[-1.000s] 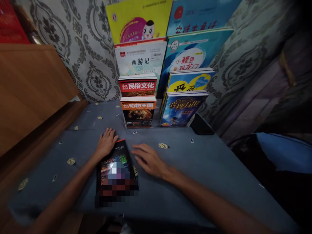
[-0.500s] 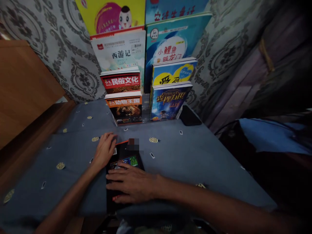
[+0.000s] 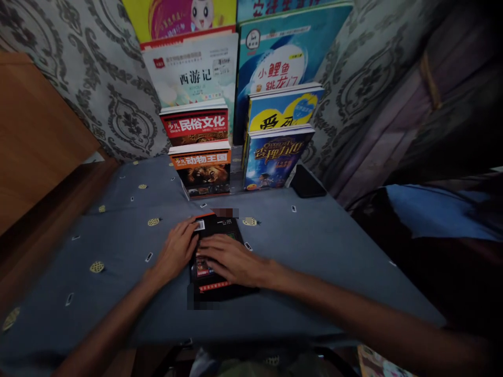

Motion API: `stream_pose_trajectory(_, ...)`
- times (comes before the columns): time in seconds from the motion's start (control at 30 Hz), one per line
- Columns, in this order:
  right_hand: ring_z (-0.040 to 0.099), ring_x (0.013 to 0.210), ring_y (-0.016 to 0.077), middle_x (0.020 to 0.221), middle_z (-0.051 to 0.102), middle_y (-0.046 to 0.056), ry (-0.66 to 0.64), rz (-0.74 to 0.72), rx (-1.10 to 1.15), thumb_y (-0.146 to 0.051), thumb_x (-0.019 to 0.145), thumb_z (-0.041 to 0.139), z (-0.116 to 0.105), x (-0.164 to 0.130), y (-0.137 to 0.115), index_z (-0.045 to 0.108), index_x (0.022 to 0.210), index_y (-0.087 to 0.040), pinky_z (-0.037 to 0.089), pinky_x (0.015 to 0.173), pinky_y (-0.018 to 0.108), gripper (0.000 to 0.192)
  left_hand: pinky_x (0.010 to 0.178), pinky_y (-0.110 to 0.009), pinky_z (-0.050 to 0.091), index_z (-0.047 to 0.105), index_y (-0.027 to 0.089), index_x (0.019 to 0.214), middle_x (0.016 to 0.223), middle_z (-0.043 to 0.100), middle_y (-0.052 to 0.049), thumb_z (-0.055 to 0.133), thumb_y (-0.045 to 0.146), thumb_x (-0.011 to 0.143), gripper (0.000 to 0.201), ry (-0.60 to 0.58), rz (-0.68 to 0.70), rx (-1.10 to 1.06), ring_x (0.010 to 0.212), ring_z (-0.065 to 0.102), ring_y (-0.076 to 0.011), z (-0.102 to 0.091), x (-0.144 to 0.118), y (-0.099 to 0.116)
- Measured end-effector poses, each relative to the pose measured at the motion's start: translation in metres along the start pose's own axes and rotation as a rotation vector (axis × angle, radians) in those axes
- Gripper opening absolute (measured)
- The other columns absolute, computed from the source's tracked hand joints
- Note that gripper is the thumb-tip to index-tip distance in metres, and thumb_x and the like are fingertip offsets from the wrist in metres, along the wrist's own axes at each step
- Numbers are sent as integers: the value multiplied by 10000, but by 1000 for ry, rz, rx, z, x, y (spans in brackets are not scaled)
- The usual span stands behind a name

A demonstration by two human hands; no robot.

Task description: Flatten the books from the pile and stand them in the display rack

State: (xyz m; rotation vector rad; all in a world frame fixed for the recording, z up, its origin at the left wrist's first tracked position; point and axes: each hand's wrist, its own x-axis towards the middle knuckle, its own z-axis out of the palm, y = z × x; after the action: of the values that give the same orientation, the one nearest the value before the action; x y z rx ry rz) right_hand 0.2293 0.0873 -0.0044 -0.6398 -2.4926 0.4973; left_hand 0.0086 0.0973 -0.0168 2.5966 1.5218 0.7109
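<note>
A dark book [image 3: 226, 291] with small colour pictures and a white barcode label lies flat on the cloth-covered table. At its left edge rests my left hand [image 3: 178, 246], fingers stretched forward with the tips by the barcode. My right hand [image 3: 231, 262] lies flat across the middle of the cover, fingers pointing left and hiding part of the pictures. Neither hand is wrapped round anything. Parts of the book's top and bottom edges are blurred into blocks.
Books stand in two tiered columns at the back, with an animal book [image 3: 204, 175] front left and a blue book [image 3: 273, 162] front right. A black phone-like slab [image 3: 308, 182] lies beside them. Patterned curtains [image 3: 129, 112] hang behind; a wooden panel [image 3: 37, 136] stands left.
The dark book has shifted forward and to the right, away from the table's front edge. Both hands have moved with it, and my right hand sits higher on the cover.
</note>
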Motion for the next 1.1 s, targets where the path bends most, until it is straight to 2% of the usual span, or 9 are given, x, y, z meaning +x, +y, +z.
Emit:
stream_pose_trajectory(0.07, 547, 1340, 251, 1379, 629, 176, 82, 145, -65, -147, 977, 444, 6, 4, 7, 586, 1352, -113, 448, 1141, 464, 402, 1059, -489, 479, 549, 222, 1295, 1387, 595, -120, 407, 235, 1002, 326, 1, -10, 21, 1279, 562, -266, 3, 4, 1)
stream_pose_trajectory(0.13, 465, 1418, 285, 1469, 535, 233, 72, 216, -134, -107, 951, 420, 12, 9, 14, 505, 1422, -44, 403, 1176, 501, 482, 1034, -490, 494, 552, 212, 1288, 1368, 605, -131, 407, 234, 1000, 323, 4, -17, 38, 1253, 579, -276, 4, 5, 1)
stream_pose_trajectory(0.23, 351, 1491, 296, 1533, 453, 249, -16, 198, -193, -120, 951, 427, 17, 16, 21, 441, 1467, -16, 326, 1219, 521, 526, 1011, -480, 507, 547, 206, 1289, 1353, 611, -139, 405, 234, 999, 325, 6, -4, 59, 1244, 586, -281, 6, 5, 1)
stream_pose_trajectory(0.33, 316, 1508, 286, 1540, 448, 237, -26, 185, -203, -241, 1004, 428, 17, 20, 22, 439, 1473, -37, 314, 1225, 513, 512, 1015, -473, 504, 541, 217, 1290, 1348, 614, -129, 404, 231, 998, 323, 20, 13, 72, 1250, 585, -274, 8, 4, -1)
stream_pose_trajectory(0.53, 310, 1506, 328, 1563, 395, 265, -2, 313, -233, -433, 978, 530, 10, 15, 23, 432, 1471, -13, 292, 1230, 524, 655, 1011, -466, 502, 535, 192, 1268, 1361, 605, -144, 393, 232, 1011, 296, 19, 33, 106, 1248, 584, -275, 8, 5, 0)
stream_pose_trajectory(0.7, 304, 1508, 337, 1574, 394, 239, 63, 408, -242, -500, 984, 495, 1, 0, 33, 399, 1509, -60, 254, 1234, 568, 692, 1013, -473, 500, 545, 209, 1256, 1364, 604, -130, 385, 236, 1012, 294, 3, 16, 103, 1245, 585, -274, 6, 5, 3)
stream_pose_trajectory(0.9, 374, 1476, 328, 1566, 420, 220, 72, 453, -214, -470, 986, 483, -10, -13, 47, 406, 1509, -91, 279, 1214, 584, 651, 1011, -477, 502, 565, 186, 1260, 1371, 615, -137, 385, 247, 1018, 308, -18, -4, 129, 1244, 593, -276, 3, 6, 6)
stream_pose_trajectory(1.1, 389, 1465, 318, 1554, 449, 196, 86, 441, -179, -415, 965, 527, -13, -13, 49, 423, 1495, -126, 275, 1209, 592, 612, 1141, -532, 391, 563, 182, 1338, 1421, 606, -131, 383, 276, 1020, 378, -54, 39, 140, 1316, 566, -271, -1, 10, 7)
